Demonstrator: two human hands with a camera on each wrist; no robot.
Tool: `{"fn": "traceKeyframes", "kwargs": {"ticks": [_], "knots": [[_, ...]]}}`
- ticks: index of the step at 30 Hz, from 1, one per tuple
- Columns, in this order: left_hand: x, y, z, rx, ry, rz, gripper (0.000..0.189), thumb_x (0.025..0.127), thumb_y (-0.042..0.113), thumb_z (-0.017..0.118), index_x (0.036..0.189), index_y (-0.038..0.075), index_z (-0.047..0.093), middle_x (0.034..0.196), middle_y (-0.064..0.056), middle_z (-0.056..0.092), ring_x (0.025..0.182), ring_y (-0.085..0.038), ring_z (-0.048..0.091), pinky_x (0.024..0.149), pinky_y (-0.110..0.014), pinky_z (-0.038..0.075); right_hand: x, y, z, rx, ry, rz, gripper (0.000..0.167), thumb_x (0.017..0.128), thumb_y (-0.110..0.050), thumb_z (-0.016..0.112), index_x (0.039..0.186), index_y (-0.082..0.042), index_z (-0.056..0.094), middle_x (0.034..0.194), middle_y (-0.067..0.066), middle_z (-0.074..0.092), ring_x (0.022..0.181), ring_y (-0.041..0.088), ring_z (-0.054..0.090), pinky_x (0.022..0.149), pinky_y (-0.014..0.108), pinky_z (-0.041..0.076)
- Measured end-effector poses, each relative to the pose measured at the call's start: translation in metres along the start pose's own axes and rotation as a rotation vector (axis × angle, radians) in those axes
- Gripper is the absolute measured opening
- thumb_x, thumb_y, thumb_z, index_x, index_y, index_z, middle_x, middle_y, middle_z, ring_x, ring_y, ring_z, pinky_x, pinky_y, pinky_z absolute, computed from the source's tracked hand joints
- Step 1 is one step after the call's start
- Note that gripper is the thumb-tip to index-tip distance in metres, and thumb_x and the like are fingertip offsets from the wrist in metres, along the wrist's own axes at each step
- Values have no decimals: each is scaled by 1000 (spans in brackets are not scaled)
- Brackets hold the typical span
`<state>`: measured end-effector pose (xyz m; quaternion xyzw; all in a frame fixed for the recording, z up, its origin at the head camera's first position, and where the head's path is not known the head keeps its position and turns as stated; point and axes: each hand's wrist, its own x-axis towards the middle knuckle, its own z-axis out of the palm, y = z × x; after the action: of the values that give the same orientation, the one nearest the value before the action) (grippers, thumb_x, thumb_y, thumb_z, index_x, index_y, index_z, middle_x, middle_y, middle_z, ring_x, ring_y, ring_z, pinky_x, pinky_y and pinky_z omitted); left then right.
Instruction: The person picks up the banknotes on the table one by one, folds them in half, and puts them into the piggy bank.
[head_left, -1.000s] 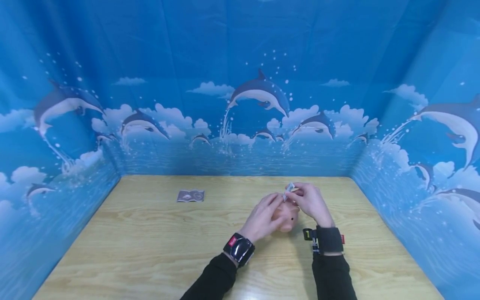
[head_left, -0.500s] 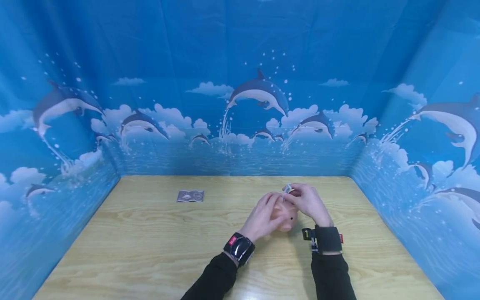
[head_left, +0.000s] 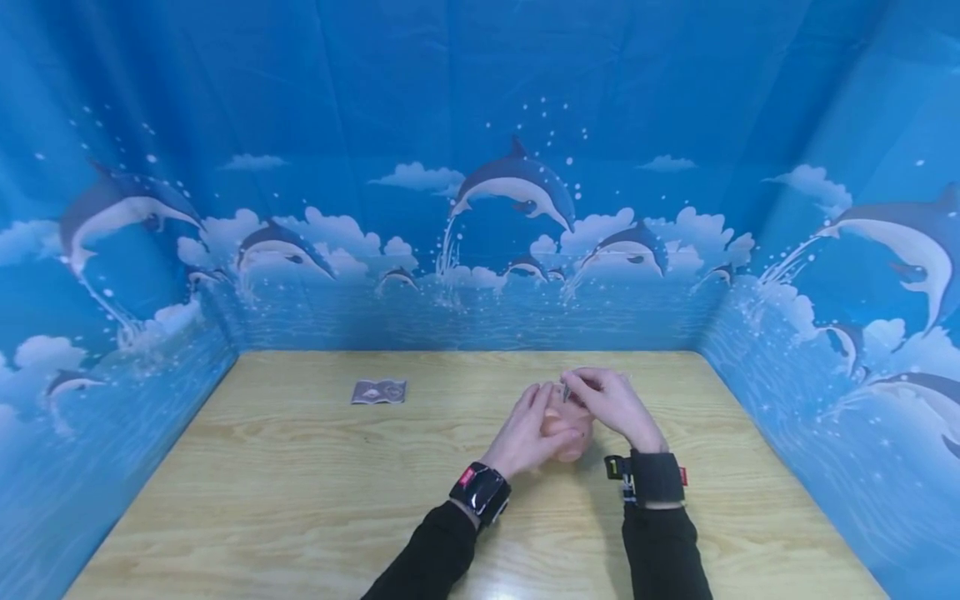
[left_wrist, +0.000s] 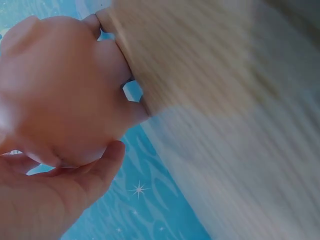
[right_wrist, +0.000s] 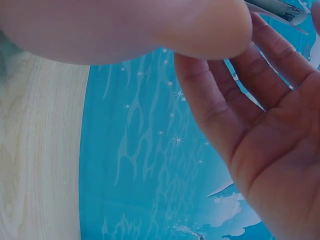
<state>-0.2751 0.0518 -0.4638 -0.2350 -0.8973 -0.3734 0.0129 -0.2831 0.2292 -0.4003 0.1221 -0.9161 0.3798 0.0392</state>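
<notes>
A pink piggy bank (head_left: pixel 574 451) stands on the table, its face toward me. My left hand (head_left: pixel 520 435) grips it from the left, fingers over the top and thumb along the near side. In the left wrist view that thumb presses the rounded body of the piggy bank (left_wrist: pixel 65 85). Over the top of the bank, my right hand (head_left: pixel 617 409) pinches a folded banknote (head_left: pixel 566 391), mostly hidden behind the fingers. The right wrist view catches an edge of the banknote (right_wrist: pixel 282 11) above the curled fingers. The slot itself is hidden.
Another banknote (head_left: pixel 378 392), purplish with a crease, lies flat toward the back left of the wooden table (head_left: pixel 300 483). Blue dolphin-print curtains (head_left: pixel 360 292) enclose the back and both sides.
My right hand has shifted slightly left over the piggy bank. Less of the folded banknote shows above the fingers. The left hand keeps its grip, and the other banknote stays put.
</notes>
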Motion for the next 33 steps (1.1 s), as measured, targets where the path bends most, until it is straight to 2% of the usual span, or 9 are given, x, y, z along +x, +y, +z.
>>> {"fn": "traceKeyframes", "kwargs": {"ticks": [3, 8, 17, 33], "knots": [[2, 0, 0, -24, -4, -18, 95, 87, 67, 58, 157, 15, 21, 159, -17, 27, 142, -32, 36, 111, -53, 40, 0, 1, 0, 10, -10, -9, 48, 99, -51, 50, 116, -11, 71, 107, 8, 73, 99, 25, 68, 83, 41, 57], [5, -2, 2, -72, -27, -74, 101, 83, 72, 58, 157, 15, 19, 159, -17, 27, 141, -33, 38, 111, -54, 40, -1, 3, 0, 26, -26, -2, 50, 98, -51, 52, 120, -10, 69, 121, 11, 69, 112, 30, 64, 94, 47, 54], [7, -2, 0, -147, -80, -152, 108, 79, 73, 62, 158, 18, 13, 160, -20, 22, 141, -38, 37, 110, -59, 38, -1, 2, 1, 27, -24, -7, 42, 99, -43, 56, 120, -9, 69, 120, 11, 70, 112, 30, 64, 95, 48, 54], [7, -3, 1, -140, -75, -149, 107, 79, 72, 63, 158, 19, 12, 159, -20, 22, 139, -37, 39, 110, -56, 39, -2, 2, 2, -6, -40, -24, 29, 96, -30, 64, 115, -9, 72, 114, 11, 72, 110, 32, 64, 92, 49, 54]]}}
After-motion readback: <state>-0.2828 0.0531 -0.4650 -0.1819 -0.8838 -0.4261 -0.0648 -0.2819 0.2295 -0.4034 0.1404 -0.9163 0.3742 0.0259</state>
